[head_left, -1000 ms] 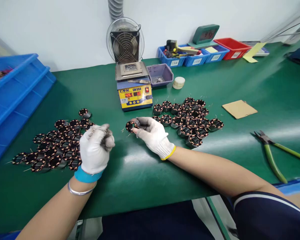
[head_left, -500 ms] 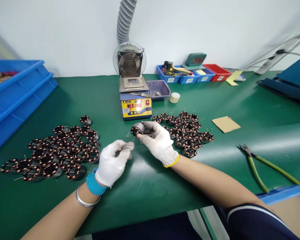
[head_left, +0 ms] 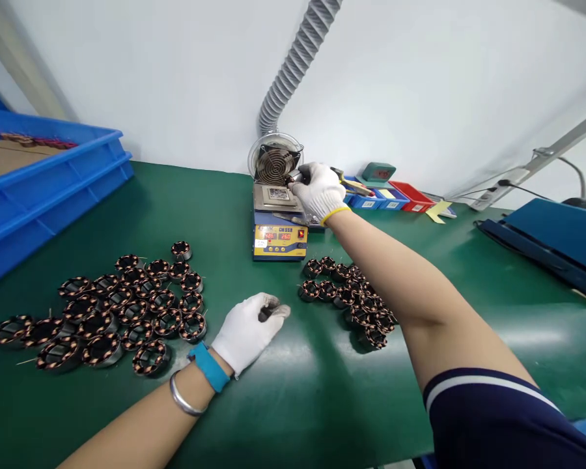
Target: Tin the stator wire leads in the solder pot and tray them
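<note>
My right hand [head_left: 318, 189], in a white glove, grips a copper-wound ring [head_left: 295, 176] just above the metal top of the yellow and blue solder pot [head_left: 279, 242]. My left hand [head_left: 254, 326], gloved, with a teal wristband, hovers over the green mat; its fingers are curled together, and what they hold, if anything, is hidden. One group of wound rings [head_left: 133, 311] lies to the left of it. Another group [head_left: 364, 303] sits to the right, partly behind my right forearm.
Stacked blue crates [head_left: 53, 195] stand at the left. A grey hose [head_left: 300, 62] rises behind the fan. Small blue bins and a red bin [head_left: 413, 197] line the back right, near a blue case [head_left: 557, 234].
My right hand has moved forward and up with the ring, from over the mat to the solder pot. My left hand has shifted slightly right. The camera view has turned.
</note>
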`<state>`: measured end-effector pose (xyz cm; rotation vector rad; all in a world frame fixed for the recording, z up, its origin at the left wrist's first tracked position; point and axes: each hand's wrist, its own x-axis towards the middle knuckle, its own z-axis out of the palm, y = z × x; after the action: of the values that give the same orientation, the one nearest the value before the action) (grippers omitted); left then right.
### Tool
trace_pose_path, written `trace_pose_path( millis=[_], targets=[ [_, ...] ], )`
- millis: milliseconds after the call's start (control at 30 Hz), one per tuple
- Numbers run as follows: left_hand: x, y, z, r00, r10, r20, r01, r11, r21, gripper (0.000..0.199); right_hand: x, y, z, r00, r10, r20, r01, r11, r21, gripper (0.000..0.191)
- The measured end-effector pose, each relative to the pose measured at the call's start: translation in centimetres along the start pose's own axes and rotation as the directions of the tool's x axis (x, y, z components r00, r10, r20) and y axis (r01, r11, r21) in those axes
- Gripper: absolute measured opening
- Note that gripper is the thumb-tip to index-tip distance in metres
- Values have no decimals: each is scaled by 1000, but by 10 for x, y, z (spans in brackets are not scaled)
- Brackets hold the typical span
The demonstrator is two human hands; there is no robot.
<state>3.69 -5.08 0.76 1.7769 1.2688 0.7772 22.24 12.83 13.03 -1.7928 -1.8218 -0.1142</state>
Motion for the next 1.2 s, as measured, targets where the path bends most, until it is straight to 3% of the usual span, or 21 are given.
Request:
trace_pose_path(
  millis=[133, 400, 667, 833, 967, 1100, 1200],
  targets=[
    [0, 0, -1, 999, 4, 32, -5, 999, 35, 24, 35, -5, 11, 1000, 23, 10, -21, 984, -175, 37],
    [3, 6, -4, 994, -60, 94, 51, 994, 95, 27, 36, -10, 25, 992, -25, 120, 63, 945, -321, 36],
    [4, 8, -4, 996, -44, 82, 36, 995, 93, 32, 37, -6, 32, 993, -46, 109, 73, 962, -264, 36],
    [3, 6, -3, 997, -24, 69, 21, 998, 51, 44, 36, -7, 21, 1000, -11, 29, 16, 986, -167, 35],
    [3, 3, -1, 1000, 2, 5, -2, 999, -36, 65, 15, -15, 2, 998, 50, 21, -52, 994, 100, 34],
    [6, 0, 2, 990, -4, -140, -17, 988, -153, 75, -35, -28, -5, 981, 117, 151, -167, 910, 380, 41],
    [7, -1, 3, 974, 44, -223, -81, 983, -163, 86, -84, -37, 7, 946, 147, 288, -280, 818, 502, 40]
  ],
)
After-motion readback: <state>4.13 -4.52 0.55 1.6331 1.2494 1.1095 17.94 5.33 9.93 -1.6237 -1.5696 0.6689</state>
